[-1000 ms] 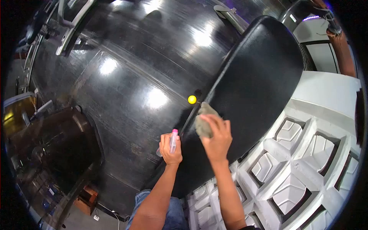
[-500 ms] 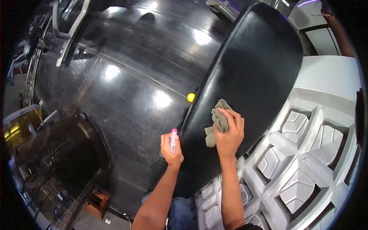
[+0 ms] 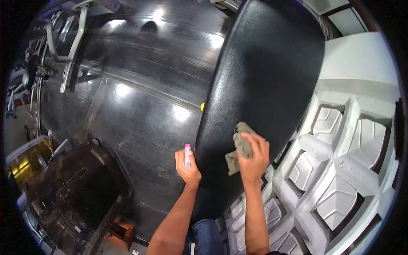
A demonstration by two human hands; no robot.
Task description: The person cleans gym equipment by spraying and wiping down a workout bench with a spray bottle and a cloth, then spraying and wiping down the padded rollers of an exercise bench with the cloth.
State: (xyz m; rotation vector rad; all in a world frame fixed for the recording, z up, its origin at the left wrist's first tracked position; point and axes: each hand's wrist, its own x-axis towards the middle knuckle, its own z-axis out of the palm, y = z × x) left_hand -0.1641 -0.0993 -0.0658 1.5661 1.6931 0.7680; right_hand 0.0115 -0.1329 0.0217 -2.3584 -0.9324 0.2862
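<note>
A long black padded bench (image 3: 259, 80) with a smooth, leather-like cover runs from top to bottom of the view. My right hand (image 3: 253, 159) is closed around a crumpled grey-green cloth (image 3: 244, 144) over the lower part of the pad; whether the cloth touches the surface I cannot tell. Left of the bench's edge, my left hand (image 3: 188, 168) grips a small clear spray bottle (image 3: 187, 158) with a pink top. My fingers hide part of the bottle.
White moulded wall panels (image 3: 314, 170) stand close along the bench's right side. Dark shiny flooring (image 3: 140, 114) lies to the left, with a yellow ball (image 3: 202, 106) partly hidden by the bench. Metal gym frames (image 3: 74, 51) and a dark padded machine (image 3: 80, 191) stand further left.
The view has shifted, so the bench appears further left and the ball is more covered. My right hand and the cloth appear slightly lower. Both hands keep their hold.
</note>
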